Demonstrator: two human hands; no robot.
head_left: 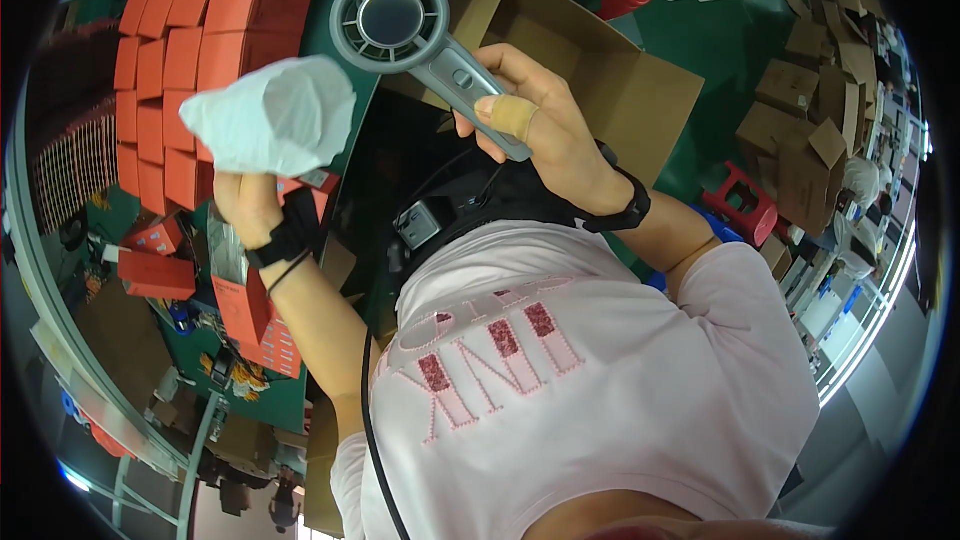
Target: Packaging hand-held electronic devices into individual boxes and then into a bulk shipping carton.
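one grey handheld fan (pixel 428 52), round spoked head, located between a pale cloth (pixel 280 115) and an open cardboard box (pixel 640 110); right hand (pixel 555 135) wrapped around its handle, bandaged thumb on top. left hand (pixel 245 205) under the pale cloth, fingers hidden, grip cannot be told; stacked red boxes (pixel 235 15) alongside.

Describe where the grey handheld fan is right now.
In the head view, the grey handheld fan is in the right hand at upper centre, right of the stacked red boxes and the pale wrapping.
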